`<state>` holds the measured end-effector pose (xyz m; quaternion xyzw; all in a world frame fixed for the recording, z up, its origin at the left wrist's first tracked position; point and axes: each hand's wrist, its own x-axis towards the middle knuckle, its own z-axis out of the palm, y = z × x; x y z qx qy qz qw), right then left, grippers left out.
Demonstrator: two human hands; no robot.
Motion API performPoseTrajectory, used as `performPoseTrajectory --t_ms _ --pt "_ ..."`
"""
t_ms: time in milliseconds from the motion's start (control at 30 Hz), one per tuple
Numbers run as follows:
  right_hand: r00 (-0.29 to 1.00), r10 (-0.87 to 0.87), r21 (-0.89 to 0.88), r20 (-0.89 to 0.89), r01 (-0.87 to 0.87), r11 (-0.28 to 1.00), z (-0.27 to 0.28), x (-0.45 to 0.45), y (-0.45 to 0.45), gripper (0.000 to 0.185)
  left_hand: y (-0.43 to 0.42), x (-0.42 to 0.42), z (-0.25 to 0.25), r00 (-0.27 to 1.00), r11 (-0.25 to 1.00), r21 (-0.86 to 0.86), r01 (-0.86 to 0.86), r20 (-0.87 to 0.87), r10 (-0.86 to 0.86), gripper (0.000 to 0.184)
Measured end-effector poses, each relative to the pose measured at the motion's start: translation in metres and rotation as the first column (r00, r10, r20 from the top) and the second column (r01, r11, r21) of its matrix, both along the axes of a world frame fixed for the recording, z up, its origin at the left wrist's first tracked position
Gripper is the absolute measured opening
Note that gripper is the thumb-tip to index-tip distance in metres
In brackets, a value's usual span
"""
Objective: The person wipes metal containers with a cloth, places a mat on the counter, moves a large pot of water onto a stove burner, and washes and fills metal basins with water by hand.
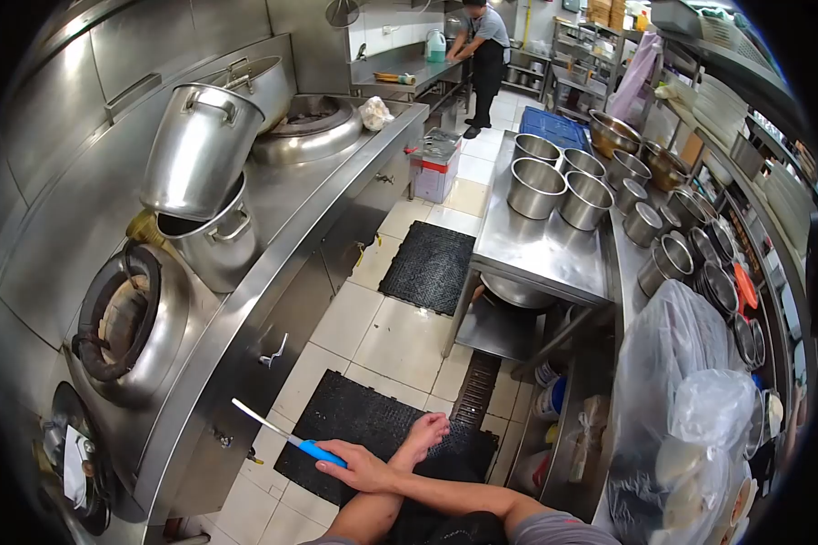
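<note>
A kitchen aisle separates the stove counter [293,193] from a steel table [541,257] bearing pots [536,186]. Over a black mat [323,413], the forearms cross — the right hand [364,470] grips a blue-handled tool [322,452]; the left hand [423,436] hangs half open, fingers loosely bent.

Open air above the black mats [327,409] runs ahead of the left grip [423,438], up the tiled aisle [386,338] between the stove [291,304] and the steel bench [536,254]. The crossed forearms [468,495] bar each other's way, and the blue lighter [323,453] juts from the right grip [364,468] stoveward. Rightward, clear plastic wrapping [668,381] and, farther up, deep pots [533,193] block passage.
</note>
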<state>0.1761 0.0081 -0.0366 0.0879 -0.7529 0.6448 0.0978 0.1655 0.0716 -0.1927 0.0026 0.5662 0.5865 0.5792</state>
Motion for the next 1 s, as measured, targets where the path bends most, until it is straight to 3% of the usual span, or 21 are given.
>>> performPoseTrajectory --t_ms 167,267,300,367,400,467,567,767,900,1000 --pt "0.996 -0.038 -0.053 0.081 0.042 0.998 -0.009 -0.009 0.008 0.046 0.004 -0.014 -0.001 0.999 1.0 0.022 -0.002 -0.033 0.002 0.041" --pt "0.999 -0.031 -0.005 0.038 0.032 0.999 0.001 -0.014 0.013 0.042 0.013 -0.023 0.017 0.994 0.998 0.037 -0.06 -0.086 0.063 0.04" --pt "1.0 -0.016 -0.015 0.026 0.016 1.0 -0.001 -0.015 0.014 0.042 0.017 -0.027 0.023 0.995 0.999 0.019 0.028 -0.095 -0.026 0.04" --pt "0.999 -0.031 -0.006 -0.02 0.031 0.999 0.021 -0.009 0.023 0.042 0.024 -0.024 0.034 0.997 0.995 0.093 -0.039 -0.058 0.045 0.038" --pt "0.991 -0.136 -0.023 -0.012 0.136 0.991 0.036 -0.004 0.026 0.042 0.026 -0.018 0.05 0.999 0.996 0.085 -0.014 -0.051 0.018 0.036" --pt "0.995 -0.032 -0.016 0.093 0.034 0.999 0.07 0.006 0.033 0.042 0.029 -0.007 0.081 0.998 0.995 0.089 0.039 -0.058 -0.034 0.035" --pt "0.992 -0.072 0.0 0.106 0.072 0.997 0.117 0.012 0.042 0.043 0.04 0.002 0.132 0.99 0.99 0.051 0.131 -0.069 -0.127 0.036" --pt "0.962 -0.265 0.033 -0.067 0.268 0.963 0.184 0.014 0.059 0.036 0.072 0.024 0.24 0.943 0.939 0.143 0.313 -0.164 -0.289 0.036" --pt "0.95 -0.311 0.017 -0.014 0.311 0.95 0.213 0.008 0.057 0.034 0.071 0.023 0.265 0.927 0.897 0.238 0.372 -0.134 -0.349 0.033" --pt "0.932 -0.359 -0.014 0.039 0.36 0.933 0.228 0.013 0.05 0.034 0.054 0.031 0.28 0.893 0.875 0.185 0.447 -0.147 -0.425 0.031"
